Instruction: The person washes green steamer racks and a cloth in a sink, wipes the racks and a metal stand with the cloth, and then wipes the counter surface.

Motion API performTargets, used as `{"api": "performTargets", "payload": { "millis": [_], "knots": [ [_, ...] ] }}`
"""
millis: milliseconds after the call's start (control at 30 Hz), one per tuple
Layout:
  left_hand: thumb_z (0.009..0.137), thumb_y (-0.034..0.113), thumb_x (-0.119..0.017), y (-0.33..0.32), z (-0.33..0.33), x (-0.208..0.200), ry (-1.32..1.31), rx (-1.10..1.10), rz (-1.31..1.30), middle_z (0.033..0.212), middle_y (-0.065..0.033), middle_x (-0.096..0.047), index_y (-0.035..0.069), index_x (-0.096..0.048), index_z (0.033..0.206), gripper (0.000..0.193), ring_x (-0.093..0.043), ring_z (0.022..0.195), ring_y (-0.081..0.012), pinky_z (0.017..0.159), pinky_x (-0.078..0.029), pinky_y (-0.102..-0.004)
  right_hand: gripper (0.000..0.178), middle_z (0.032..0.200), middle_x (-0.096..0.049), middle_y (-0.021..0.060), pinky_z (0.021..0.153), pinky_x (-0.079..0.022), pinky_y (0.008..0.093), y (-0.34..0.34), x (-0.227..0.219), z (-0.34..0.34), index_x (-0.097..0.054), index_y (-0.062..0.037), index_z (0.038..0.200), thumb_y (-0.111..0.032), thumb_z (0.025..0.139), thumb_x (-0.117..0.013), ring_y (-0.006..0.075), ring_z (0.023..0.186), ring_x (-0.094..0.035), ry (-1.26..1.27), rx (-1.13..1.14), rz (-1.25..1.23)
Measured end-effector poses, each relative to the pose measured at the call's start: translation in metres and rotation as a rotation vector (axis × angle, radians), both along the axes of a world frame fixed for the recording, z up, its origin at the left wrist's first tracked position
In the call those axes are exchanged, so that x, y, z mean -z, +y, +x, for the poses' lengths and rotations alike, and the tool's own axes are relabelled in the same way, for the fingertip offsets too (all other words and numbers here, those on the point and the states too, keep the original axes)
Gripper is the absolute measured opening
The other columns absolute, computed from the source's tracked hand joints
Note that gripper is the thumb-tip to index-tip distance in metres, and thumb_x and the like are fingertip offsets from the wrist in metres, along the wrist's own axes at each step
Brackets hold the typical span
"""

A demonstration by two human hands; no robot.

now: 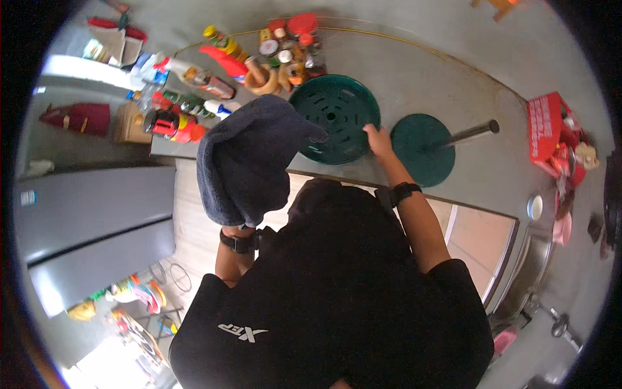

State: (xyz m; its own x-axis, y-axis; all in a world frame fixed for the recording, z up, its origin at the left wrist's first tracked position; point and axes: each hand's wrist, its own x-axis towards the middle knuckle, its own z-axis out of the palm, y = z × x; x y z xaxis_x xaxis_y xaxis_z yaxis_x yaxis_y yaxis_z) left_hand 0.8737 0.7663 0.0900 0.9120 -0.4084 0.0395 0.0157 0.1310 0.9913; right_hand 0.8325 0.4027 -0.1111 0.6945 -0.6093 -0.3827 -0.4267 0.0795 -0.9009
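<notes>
Green tray (343,123), right hand (380,141) at its right edge; cloth (249,155) over left hand

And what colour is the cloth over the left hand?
The cloth is dark bluish grey, with no pattern visible; it shows in the head view.

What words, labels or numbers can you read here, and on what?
Black shirt: white lettering, which I won't copy out.
Red box: pale characters, likewise not copied.
Bottles, fridge sticker: too small or blurred to read.
Green slotted tray, gray cloth: no lettering visible.
</notes>
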Motion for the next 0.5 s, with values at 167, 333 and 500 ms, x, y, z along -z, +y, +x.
{"api": "performTargets", "payload": {
  "millis": [167,333,500],
  "knots": [
    [0.081,0.028,-0.067,-0.037,0.015,0.003,-0.013,0.151,-0.004,0.134,-0.0144,-0.045,0.002,-0.048,0.125,0.055,-0.043,0.122,-0.0235,0.104,-0.031,-0.0356,0.065,0.093,-0.063,0.0234,0.074,-0.048,0.0381,-0.001,-0.028,-0.027,-0.059,0.0095,0.111,-0.047,0.077,-0.064,0.0310,0.082,-0.061,0.086,-0.072,-0.431],
    [0.082,0.028,-0.066,-0.079,0.030,-0.006,-0.045,0.297,-0.028,0.132,-0.0141,-0.046,0.002,-0.049,0.124,0.052,-0.044,0.120,-0.0231,0.103,-0.032,-0.0353,0.047,0.082,-0.066,0.0159,0.071,-0.051,0.0377,-0.024,-0.060,-0.086,-0.065,0.0039,0.098,-0.037,0.076,-0.071,0.0281,0.072,-0.063,-0.036,-0.033,-0.133],
    [0.083,0.027,-0.065,-0.129,0.038,-0.017,-0.108,0.483,-0.075,0.130,-0.0139,-0.047,0.002,-0.049,0.122,0.049,-0.045,0.118,-0.0227,0.102,-0.034,-0.0350,0.049,0.082,-0.065,0.0148,0.071,-0.051,0.0358,-0.041,-0.084,-0.145,-0.060,0.0020,0.107,-0.031,0.073,-0.075,0.0255,0.073,-0.063,0.187,0.241,-0.421]
  ]
}}
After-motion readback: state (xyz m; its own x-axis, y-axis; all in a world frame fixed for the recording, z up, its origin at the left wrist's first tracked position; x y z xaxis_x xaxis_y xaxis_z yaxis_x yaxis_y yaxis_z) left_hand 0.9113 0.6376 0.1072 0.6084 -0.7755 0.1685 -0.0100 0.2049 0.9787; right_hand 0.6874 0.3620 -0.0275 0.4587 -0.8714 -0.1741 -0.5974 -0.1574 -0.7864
